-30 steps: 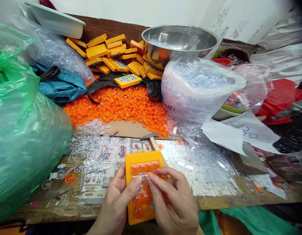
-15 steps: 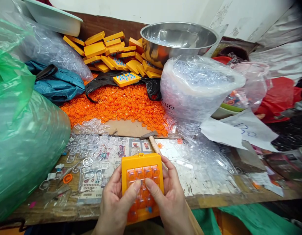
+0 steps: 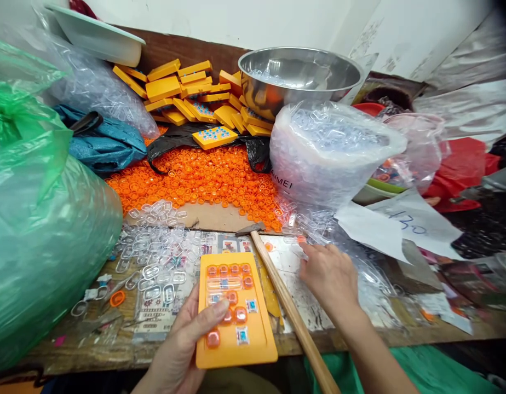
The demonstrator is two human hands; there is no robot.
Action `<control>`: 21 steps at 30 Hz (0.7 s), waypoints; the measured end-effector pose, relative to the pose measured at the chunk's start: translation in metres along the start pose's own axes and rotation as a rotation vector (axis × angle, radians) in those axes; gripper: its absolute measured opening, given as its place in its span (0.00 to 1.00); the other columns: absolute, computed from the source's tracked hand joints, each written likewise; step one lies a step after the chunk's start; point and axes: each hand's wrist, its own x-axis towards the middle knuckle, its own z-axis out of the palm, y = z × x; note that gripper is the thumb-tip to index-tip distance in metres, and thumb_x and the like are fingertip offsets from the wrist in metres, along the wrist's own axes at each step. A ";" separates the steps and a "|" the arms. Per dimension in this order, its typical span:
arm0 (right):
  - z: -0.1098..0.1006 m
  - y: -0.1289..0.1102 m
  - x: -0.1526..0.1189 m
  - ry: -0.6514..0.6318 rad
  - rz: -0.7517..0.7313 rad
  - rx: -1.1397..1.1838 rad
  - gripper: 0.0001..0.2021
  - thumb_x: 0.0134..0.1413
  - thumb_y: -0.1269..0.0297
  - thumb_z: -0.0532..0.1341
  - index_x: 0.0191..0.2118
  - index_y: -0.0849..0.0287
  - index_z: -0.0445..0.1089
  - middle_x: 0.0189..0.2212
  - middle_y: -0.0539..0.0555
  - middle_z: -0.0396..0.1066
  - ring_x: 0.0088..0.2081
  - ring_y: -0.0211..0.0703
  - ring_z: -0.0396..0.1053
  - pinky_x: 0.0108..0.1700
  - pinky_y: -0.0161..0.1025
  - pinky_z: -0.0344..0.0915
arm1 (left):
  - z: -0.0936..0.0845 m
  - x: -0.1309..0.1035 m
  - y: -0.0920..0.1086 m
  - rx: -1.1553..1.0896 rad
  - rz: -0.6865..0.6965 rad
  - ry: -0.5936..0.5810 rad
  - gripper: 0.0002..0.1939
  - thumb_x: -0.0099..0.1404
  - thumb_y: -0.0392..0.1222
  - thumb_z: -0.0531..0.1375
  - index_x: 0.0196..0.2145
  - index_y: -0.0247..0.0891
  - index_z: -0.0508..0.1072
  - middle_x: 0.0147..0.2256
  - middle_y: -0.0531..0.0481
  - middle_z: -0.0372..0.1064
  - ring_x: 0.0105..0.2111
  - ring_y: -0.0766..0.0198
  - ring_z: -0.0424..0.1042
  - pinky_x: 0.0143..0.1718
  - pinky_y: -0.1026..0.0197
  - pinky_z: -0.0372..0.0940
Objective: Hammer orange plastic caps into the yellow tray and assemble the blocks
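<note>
My left hand [image 3: 191,334] holds a yellow plate [image 3: 259,339] by its left side, thumb on its face. Orange caps [image 3: 240,315] and clear oval pieces [image 3: 224,283] sit on the plate, and blue-centred spots show on its right part. My right hand [image 3: 329,271] reaches over the white board, its fingertips at a small orange piece [image 3: 301,239]; whether they grip it is unclear. Between my hands lies a hammer [image 3: 277,284] with a wooden handle. Loose clear oval rings [image 3: 150,251] are spread left of the plate.
Orange caps [image 3: 195,175] are heaped behind, with stacked yellow plates [image 3: 162,87] beyond. A steel bowl [image 3: 302,82] and a bag of clear pieces [image 3: 318,158] stand back right. A large green bag [image 3: 72,219] fills the left; white paper [image 3: 372,227] lies right.
My right hand has let go of the yellow plate and moved right and forward over the board. The plate, now in my left hand alone, shows its face more fully. The hammer handle is uncovered.
</note>
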 end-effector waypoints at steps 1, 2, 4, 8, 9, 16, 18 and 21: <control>0.002 0.000 0.002 0.010 -0.009 0.003 0.14 0.44 0.76 0.54 0.33 0.66 0.78 0.22 0.65 0.71 0.31 0.59 0.64 0.33 0.50 0.55 | -0.002 0.000 0.000 -0.015 -0.007 -0.008 0.40 0.57 0.37 0.69 0.63 0.41 0.58 0.46 0.42 0.77 0.46 0.50 0.77 0.49 0.52 0.71; 0.004 0.000 0.003 0.024 -0.017 0.018 0.14 0.45 0.75 0.55 0.35 0.67 0.78 0.24 0.65 0.72 0.31 0.59 0.65 0.34 0.50 0.56 | -0.004 -0.001 -0.001 -0.036 -0.013 -0.021 0.40 0.57 0.37 0.68 0.64 0.40 0.56 0.45 0.42 0.77 0.46 0.50 0.76 0.49 0.53 0.71; 0.005 0.003 0.007 0.060 -0.029 0.088 0.14 0.49 0.69 0.56 0.37 0.66 0.78 0.28 0.64 0.73 0.33 0.57 0.66 0.37 0.51 0.59 | -0.006 -0.001 0.000 -0.075 -0.017 -0.062 0.41 0.58 0.37 0.67 0.65 0.41 0.54 0.45 0.42 0.77 0.47 0.51 0.76 0.49 0.54 0.71; -0.007 -0.001 0.002 0.155 -0.007 0.313 0.19 0.59 0.59 0.54 0.44 0.66 0.76 0.32 0.60 0.71 0.34 0.48 0.69 0.38 0.46 0.66 | -0.003 -0.002 0.002 -0.066 0.004 -0.159 0.46 0.57 0.35 0.67 0.67 0.43 0.48 0.51 0.41 0.74 0.51 0.49 0.73 0.53 0.52 0.67; -0.013 -0.007 -0.004 0.159 -0.004 0.360 0.19 0.60 0.58 0.53 0.47 0.65 0.76 0.31 0.58 0.70 0.32 0.45 0.69 0.36 0.43 0.67 | -0.002 -0.002 0.003 -0.058 0.013 -0.177 0.48 0.56 0.34 0.68 0.67 0.44 0.47 0.52 0.40 0.73 0.52 0.48 0.72 0.54 0.50 0.66; -0.047 -0.082 -0.066 -0.415 0.164 1.062 0.07 0.55 0.57 0.64 0.33 0.53 0.77 0.25 0.49 0.73 0.22 0.35 0.68 0.22 0.29 0.63 | 0.009 -0.003 0.004 0.017 0.086 -0.176 0.58 0.42 0.29 0.73 0.65 0.40 0.46 0.50 0.35 0.73 0.50 0.40 0.73 0.49 0.48 0.69; -0.047 -0.093 -0.072 -0.450 0.182 1.069 0.08 0.55 0.59 0.64 0.29 0.54 0.77 0.23 0.48 0.72 0.21 0.33 0.65 0.21 0.28 0.61 | 0.014 -0.005 0.002 0.048 0.111 -0.131 0.62 0.38 0.25 0.73 0.64 0.38 0.44 0.47 0.34 0.75 0.46 0.40 0.75 0.45 0.49 0.71; -0.042 -0.095 -0.075 -0.419 0.207 1.067 0.07 0.56 0.59 0.63 0.30 0.53 0.75 0.24 0.47 0.72 0.23 0.34 0.68 0.25 0.28 0.63 | 0.019 -0.006 -0.003 0.080 0.189 -0.012 0.63 0.37 0.25 0.73 0.64 0.36 0.42 0.44 0.35 0.76 0.42 0.45 0.77 0.42 0.53 0.73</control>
